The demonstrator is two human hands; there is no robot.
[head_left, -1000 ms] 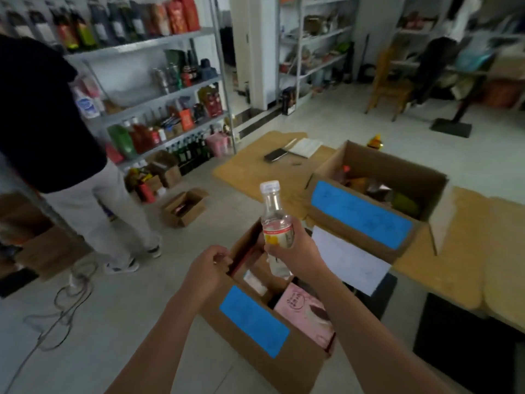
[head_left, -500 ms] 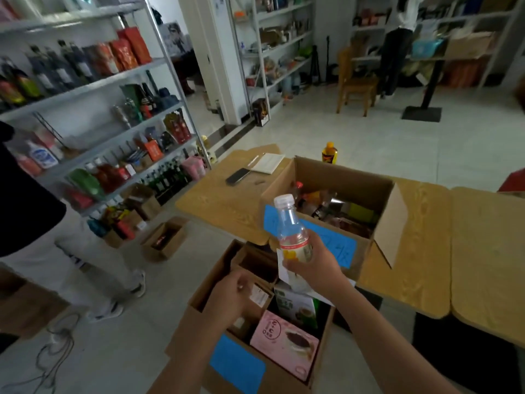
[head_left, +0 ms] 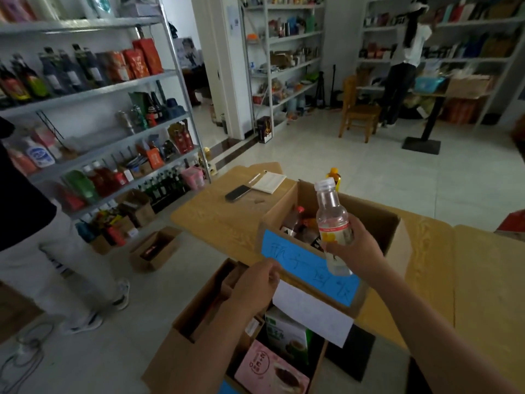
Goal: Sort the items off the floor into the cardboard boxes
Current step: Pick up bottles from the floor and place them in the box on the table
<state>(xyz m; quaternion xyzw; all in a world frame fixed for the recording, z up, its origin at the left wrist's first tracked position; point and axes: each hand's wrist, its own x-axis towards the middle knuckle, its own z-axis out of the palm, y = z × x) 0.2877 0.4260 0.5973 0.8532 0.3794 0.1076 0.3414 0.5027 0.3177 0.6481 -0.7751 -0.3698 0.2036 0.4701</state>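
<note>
My right hand (head_left: 359, 253) grips a clear plastic bottle (head_left: 331, 214) with a white cap and a red and yellow label, held upright over the near edge of a cardboard box (head_left: 375, 220) on the wooden table (head_left: 227, 220). That box has a blue label on its front and holds several bottles. My left hand (head_left: 255, 285), fingers curled and holding nothing I can see, hovers above a second cardboard box (head_left: 181, 342) on the floor. This lower box contains a pink carton (head_left: 270, 371) and a green and white carton (head_left: 287, 334).
A phone (head_left: 238, 192), a notepad (head_left: 268, 182) and an orange-capped bottle (head_left: 333, 175) lie on the table. A person in light trousers (head_left: 56, 268) stands at left by stocked shelves (head_left: 93, 115). A small open box (head_left: 154, 248) sits on the floor. A wooden chair (head_left: 358, 115) stands far back.
My right hand has carried the bottle up and forward from above the floor box to the table box. The left hand stayed over the floor box. The view has lifted.
</note>
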